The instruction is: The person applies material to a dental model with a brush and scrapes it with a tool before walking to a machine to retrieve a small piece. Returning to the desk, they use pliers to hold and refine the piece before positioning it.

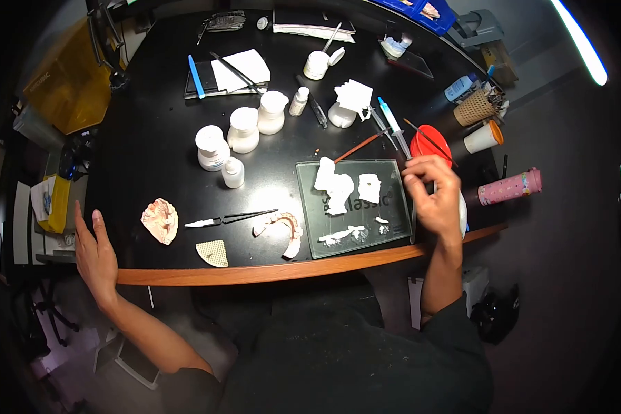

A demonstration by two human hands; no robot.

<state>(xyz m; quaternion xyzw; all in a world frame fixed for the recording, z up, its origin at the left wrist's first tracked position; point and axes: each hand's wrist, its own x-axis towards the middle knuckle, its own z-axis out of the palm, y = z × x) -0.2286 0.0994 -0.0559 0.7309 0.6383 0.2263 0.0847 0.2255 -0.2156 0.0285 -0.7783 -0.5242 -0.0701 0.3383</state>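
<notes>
My left hand [95, 259] is open, fingers stretched out, at the table's left edge. It is nearest to a pinkish dental cast [160, 221]. My right hand [435, 196] hovers by the right side of a glass slab [314, 238], thumb and forefinger curled almost together. Anything between its fingertips is too small or hidden to make out. On the slab lie crumpled white tissues [338, 190], a square white piece [369, 188] and smears of white paste [341, 234]. A horseshoe-shaped dental piece [283, 226] and tweezers [252, 214] lie to its left.
White jars [243, 131] and a small bottle [232, 172] stand left of the slab. A red dish [431, 141], a syringe [393, 121] and a brush [360, 147] lie beyond it. A pink bottle [509, 187] is at right. The wooden front edge [269, 276] runs before me.
</notes>
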